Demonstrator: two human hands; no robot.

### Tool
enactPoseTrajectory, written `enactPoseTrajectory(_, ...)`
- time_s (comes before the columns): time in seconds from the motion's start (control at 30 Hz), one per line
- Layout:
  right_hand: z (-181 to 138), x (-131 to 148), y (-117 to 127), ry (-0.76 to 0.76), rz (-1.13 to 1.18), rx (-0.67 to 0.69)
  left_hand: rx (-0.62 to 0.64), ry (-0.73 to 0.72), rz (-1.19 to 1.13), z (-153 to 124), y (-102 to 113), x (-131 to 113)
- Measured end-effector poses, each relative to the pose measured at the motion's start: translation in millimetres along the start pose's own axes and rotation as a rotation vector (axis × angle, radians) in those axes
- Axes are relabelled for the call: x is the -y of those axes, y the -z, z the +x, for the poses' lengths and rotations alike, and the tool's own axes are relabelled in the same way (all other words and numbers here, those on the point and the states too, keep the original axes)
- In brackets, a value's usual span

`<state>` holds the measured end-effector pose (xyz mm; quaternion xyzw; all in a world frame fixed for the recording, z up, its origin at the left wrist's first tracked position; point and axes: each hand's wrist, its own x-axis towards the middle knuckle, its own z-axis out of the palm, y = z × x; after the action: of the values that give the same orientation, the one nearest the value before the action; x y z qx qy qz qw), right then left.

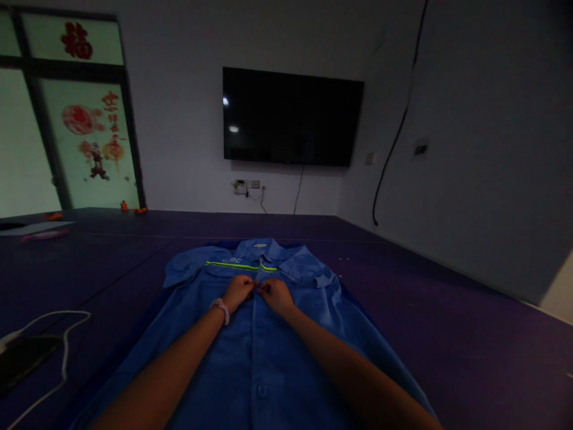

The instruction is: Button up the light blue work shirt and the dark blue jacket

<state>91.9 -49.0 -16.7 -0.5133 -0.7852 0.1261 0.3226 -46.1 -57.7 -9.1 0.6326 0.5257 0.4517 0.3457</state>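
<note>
A blue work shirt (250,352) with a yellow-green reflective stripe across the chest lies flat, front up, on a dark purple surface (447,322), collar away from me. My left hand (239,291) and my right hand (275,294) meet at the shirt's front placket just below the stripe. Both hands are closed, fingers pinching the placket fabric at the same spot. A light bracelet sits on my left wrist. A button shows lower down the placket.
A white cable (54,352) and a dark flat device (22,358) lie at the left edge. A black television (290,116) hangs on the far wall above a power socket (250,186). Small orange items (134,209) rest by the window at far left.
</note>
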Motion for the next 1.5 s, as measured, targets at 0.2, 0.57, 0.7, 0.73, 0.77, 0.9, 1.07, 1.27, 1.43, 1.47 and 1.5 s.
enactPoseTrajectory(0.2, 1.3, -0.8, -0.5, -0.016, -0.012, 0.016, 0.106, 0.010, -0.019, 1.4, 6.5, 1.9)
enactPoseTrajectory(0.57, 3.0, -4.1, -4.2, -0.001, -0.045, -0.001, 0.174, 0.032, -0.026, 4.1, 9.9, 6.2)
enactPoseTrajectory(0.7, 3.5, -5.1, -5.2, -0.007, -0.030, -0.003, 0.124, 0.021, -0.024, 2.7, 8.5, 8.3)
enactPoseTrajectory(0.73, 3.6, -5.4, -5.2, -0.004, -0.026, -0.002, 0.109, 0.015, -0.025, 2.2, 8.3, 8.7)
enactPoseTrajectory(0.77, 3.6, -5.6, -5.0, 0.000, -0.024, -0.002, 0.096, 0.009, -0.022, 1.6, 8.0, 9.1)
enactPoseTrajectory(0.9, 3.4, -5.1, -3.4, 0.017, -0.035, -0.011, 0.056, -0.017, 0.001, -0.5, 7.0, 9.5)
enactPoseTrajectory(1.07, 1.3, -1.2, -1.8, 0.004, -0.044, -0.018, 0.058, -0.033, 0.018, -1.0, 7.4, 10.1)
enactPoseTrajectory(1.27, -2.4, 4.8, -0.9, -0.049, -0.087, -0.054, 0.057, -0.036, 0.017, -3.4, 9.8, 7.5)
enactPoseTrajectory(1.43, -1.7, 4.5, 0.5, -0.012, -0.095, -0.040, 0.053, -0.064, -0.002, -7.1, 9.6, 5.5)
enactPoseTrajectory(1.47, -1.3, 4.1, 0.7, -0.007, -0.095, -0.036, 0.050, -0.066, -0.006, -7.6, 9.4, 5.3)
enactPoseTrajectory(1.5, -1.0, 3.8, 0.9, -0.005, -0.095, -0.032, 0.049, -0.068, -0.010, -8.0, 9.2, 5.2)
